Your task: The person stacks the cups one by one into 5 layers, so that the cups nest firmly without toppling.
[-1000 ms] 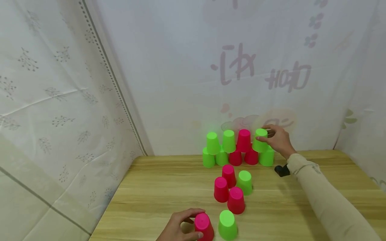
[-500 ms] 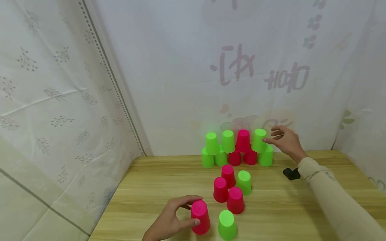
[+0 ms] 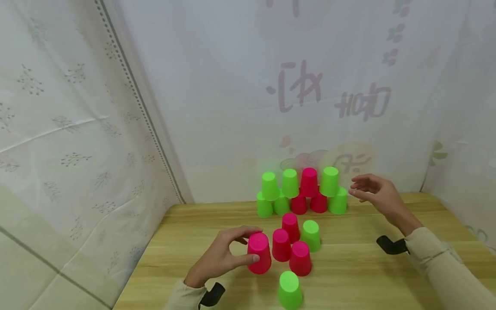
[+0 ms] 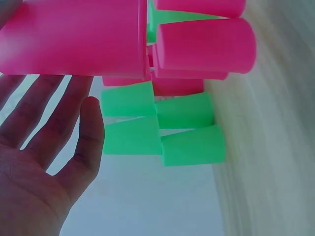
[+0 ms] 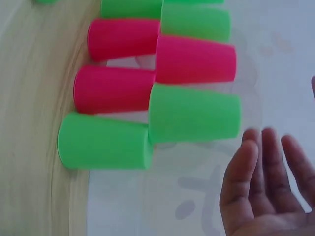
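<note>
My left hand (image 3: 222, 254) grips an upside-down pink cup (image 3: 259, 253) between thumb and fingers, left of the loose cups. In the left wrist view that pink cup (image 4: 74, 39) spans the top left, above the palm. My right hand (image 3: 377, 196) holds nothing, its fingers loosely bent, just right of the two-tier cup stack at the back. Nearest to it is the upper row's end green cup (image 3: 329, 181), which sits over a lower green cup (image 3: 338, 201). Beside these, a pink cup (image 3: 309, 183) and more green cups make up the upper row.
Between the hands stand upside-down loose cups: a green cup (image 3: 311, 236), several pink ones including a front pink cup (image 3: 300, 259), and a nearer green cup (image 3: 289, 290). A printed white curtain (image 3: 217, 129) hangs behind the wooden table (image 3: 209, 219).
The right hand has let go of the end green cup on the upper row and drawn back to the right. The left hand has carried its pink cup away from the table's front, toward the loose cups.
</note>
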### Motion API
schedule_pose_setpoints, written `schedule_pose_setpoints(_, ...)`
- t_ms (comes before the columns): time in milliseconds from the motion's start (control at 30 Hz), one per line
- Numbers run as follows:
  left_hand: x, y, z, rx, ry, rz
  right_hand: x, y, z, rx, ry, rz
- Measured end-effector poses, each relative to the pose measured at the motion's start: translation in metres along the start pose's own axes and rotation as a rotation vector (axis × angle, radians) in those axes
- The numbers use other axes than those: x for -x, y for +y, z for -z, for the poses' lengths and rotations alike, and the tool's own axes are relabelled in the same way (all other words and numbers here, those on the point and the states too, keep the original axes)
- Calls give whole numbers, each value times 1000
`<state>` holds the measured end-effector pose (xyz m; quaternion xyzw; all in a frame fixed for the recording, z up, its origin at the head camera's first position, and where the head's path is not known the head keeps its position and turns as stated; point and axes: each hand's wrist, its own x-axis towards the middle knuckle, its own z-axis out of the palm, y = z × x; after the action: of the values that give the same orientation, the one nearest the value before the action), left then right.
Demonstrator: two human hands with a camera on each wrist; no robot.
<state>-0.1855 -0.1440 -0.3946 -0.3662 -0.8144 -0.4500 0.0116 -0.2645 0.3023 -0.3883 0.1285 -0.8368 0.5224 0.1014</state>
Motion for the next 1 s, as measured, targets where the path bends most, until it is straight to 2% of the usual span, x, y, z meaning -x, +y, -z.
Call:
schedule_pose_setpoints(167,-18,3,5,-16,0,20,19,-9,-9,-53,-109,49)
schedule_pose_setpoints(300,-31,6,11,-21,27,41,31,-8,-23,-86,-209,74)
schedule_pose_setpoints(467,-50,6,22,-17,81,10,41,-3,-45,-122,-324,123)
schedule_pose_setpoints(633,-69,3,33,-32,123,-5,49,-3,-67,-80,-398,182)
schedule_pose_setpoints(833,-101,0,39,-42,156,20,60,-7,-93,9,-435,199)
schedule_pose_setpoints(1000,-133,-4,32,-47,246,41,67,-10,-112,92,-416,168)
